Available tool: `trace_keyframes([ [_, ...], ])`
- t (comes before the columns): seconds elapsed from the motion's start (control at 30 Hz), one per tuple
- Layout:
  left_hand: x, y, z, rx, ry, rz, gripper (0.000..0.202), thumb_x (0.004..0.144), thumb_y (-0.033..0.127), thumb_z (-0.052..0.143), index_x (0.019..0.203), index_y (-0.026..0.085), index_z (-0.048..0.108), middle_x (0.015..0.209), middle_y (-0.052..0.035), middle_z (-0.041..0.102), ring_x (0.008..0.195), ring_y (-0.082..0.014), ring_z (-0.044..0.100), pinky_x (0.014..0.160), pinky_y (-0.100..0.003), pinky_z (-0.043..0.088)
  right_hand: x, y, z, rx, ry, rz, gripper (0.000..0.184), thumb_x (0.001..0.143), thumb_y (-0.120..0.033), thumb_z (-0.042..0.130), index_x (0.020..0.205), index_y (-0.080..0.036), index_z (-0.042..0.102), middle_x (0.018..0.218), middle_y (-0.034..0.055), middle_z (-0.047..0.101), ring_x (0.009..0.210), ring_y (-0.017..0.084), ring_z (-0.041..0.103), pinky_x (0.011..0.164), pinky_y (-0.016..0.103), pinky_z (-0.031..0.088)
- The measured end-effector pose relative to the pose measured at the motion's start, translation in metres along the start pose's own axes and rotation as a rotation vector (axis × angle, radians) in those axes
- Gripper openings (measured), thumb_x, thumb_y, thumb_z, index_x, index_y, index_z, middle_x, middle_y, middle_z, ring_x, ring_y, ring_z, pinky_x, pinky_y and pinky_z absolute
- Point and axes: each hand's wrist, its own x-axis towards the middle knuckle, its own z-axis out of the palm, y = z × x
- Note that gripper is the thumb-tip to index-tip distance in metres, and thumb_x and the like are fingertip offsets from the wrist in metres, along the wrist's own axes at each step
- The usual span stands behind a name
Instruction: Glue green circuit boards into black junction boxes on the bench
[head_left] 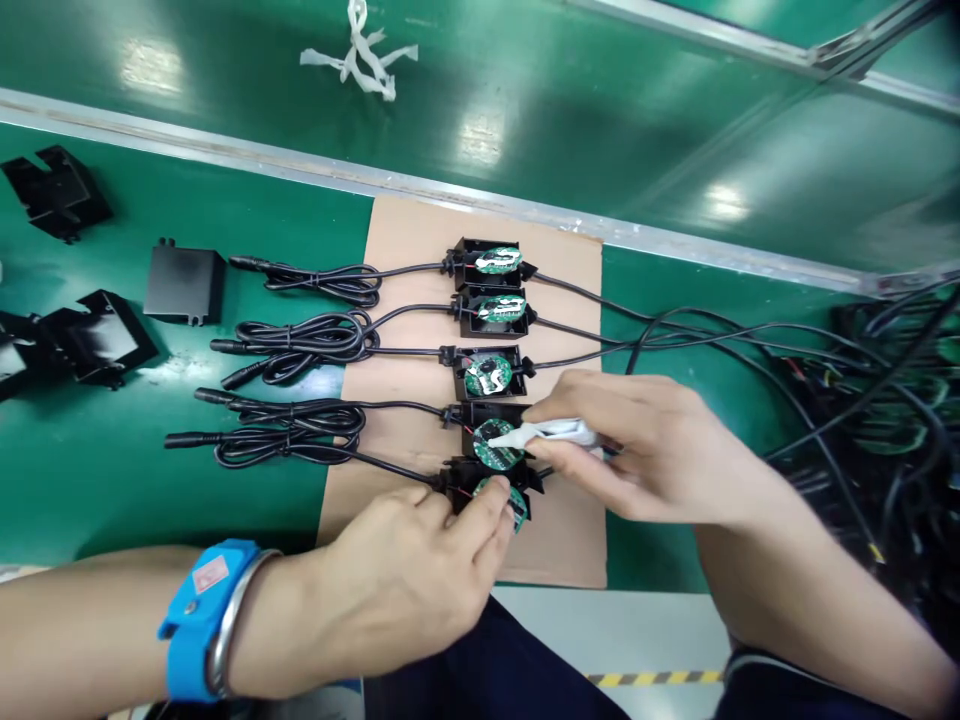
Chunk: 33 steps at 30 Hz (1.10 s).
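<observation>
My right hand [622, 440] pinches a slim white squeeze tube [559, 432] with a pointed nozzle. The nozzle tip touches the round green circuit board [495, 445] in the fourth black box from the back. My left hand [420, 560] has its fingertips closed on the nearest circuit board [517, 508], partly covering it and its black box. Beyond them, the third board [487, 376], the second board [501, 308] and the farthest board [499, 261] sit in open black boxes, with white paste squiggled over them.
Cardboard [405, 400] lies under the row of boxes. Coiled black cables [300, 335] run left; other cables lead right to a dark pile of cables and boards [892, 400]. Black plastic housings [184, 283] lie at left. A metal ledge [300, 168] runs along the back.
</observation>
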Motion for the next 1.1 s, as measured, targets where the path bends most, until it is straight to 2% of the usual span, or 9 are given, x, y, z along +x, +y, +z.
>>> trace_keyframes([
  [0.07,-0.001,0.003,0.010,0.004,-0.045,0.004,0.048,0.095,0.011,0.036,0.138,0.007,0.057,0.147,-0.0167,0.053,0.079,-0.0181,0.069,0.064,-0.030,0.057,0.004,0.001,0.006,-0.007,-0.039,-0.027,0.006,0.095,-0.021,0.057,0.091,-0.018,0.060,0.077,0.0025,0.063,0.066,0.013,0.055,0.060,0.026,0.044],
  [0.2,0.002,0.000,0.018,0.018,-0.034,-0.004,0.048,0.094,0.011,0.037,0.137,0.006,0.057,0.148,-0.0185,0.051,0.073,-0.0180,0.069,0.062,-0.031,0.058,0.007,0.003,0.011,-0.069,-0.090,-0.037,0.013,0.097,-0.024,0.054,0.089,-0.017,0.060,0.078,0.0036,0.062,0.068,0.013,0.055,0.061,0.026,0.043],
  [0.37,0.001,-0.002,0.019,0.005,-0.022,-0.011,0.046,0.093,0.010,0.039,0.132,0.008,0.062,0.145,-0.0167,0.055,0.072,-0.0189,0.070,0.060,-0.032,0.059,0.008,0.001,0.005,-0.095,-0.129,-0.045,0.015,0.099,-0.025,0.051,0.092,-0.016,0.060,0.074,0.0021,0.058,0.064,0.013,0.052,0.060,0.026,0.041],
  [0.6,-0.003,-0.004,0.026,0.025,-0.036,-0.016,0.048,0.091,0.008,0.042,0.136,0.007,0.059,0.147,-0.0178,0.052,0.076,-0.0183,0.070,0.060,-0.030,0.058,-0.002,-0.008,-0.004,-0.063,-0.183,-0.022,0.010,0.099,-0.022,0.051,0.094,-0.017,0.059,0.073,0.0012,0.056,0.063,0.012,0.051,0.058,0.024,0.041],
  [0.8,-0.004,-0.004,0.028,0.050,-0.039,-0.020,0.049,0.089,0.008,0.044,0.136,0.007,0.058,0.148,-0.0175,0.051,0.071,-0.0171,0.067,0.058,-0.030,0.058,-0.008,-0.009,-0.010,-0.105,-0.175,-0.008,0.011,0.099,-0.023,0.051,0.091,-0.017,0.057,0.071,0.0002,0.054,0.061,0.012,0.050,0.056,0.025,0.041],
  [0.93,-0.004,-0.004,0.027,0.054,-0.012,-0.015,0.049,0.088,0.008,0.045,0.134,0.008,0.060,0.147,-0.0174,0.052,0.070,-0.0169,0.066,0.057,-0.030,0.057,-0.010,-0.004,-0.014,-0.116,-0.170,0.012,0.009,0.099,-0.023,0.052,0.095,-0.018,0.058,0.072,0.0002,0.054,0.061,0.013,0.051,0.055,0.026,0.041],
  [1.1,-0.003,-0.003,0.022,0.010,0.067,0.016,0.043,0.091,0.009,0.045,0.128,0.010,0.065,0.138,-0.0142,0.062,0.070,-0.0159,0.067,0.059,-0.030,0.058,-0.006,0.000,-0.012,-0.122,-0.161,0.007,0.012,0.099,-0.026,0.052,0.093,-0.018,0.059,0.072,0.0010,0.054,0.063,0.014,0.053,0.057,0.027,0.040],
])
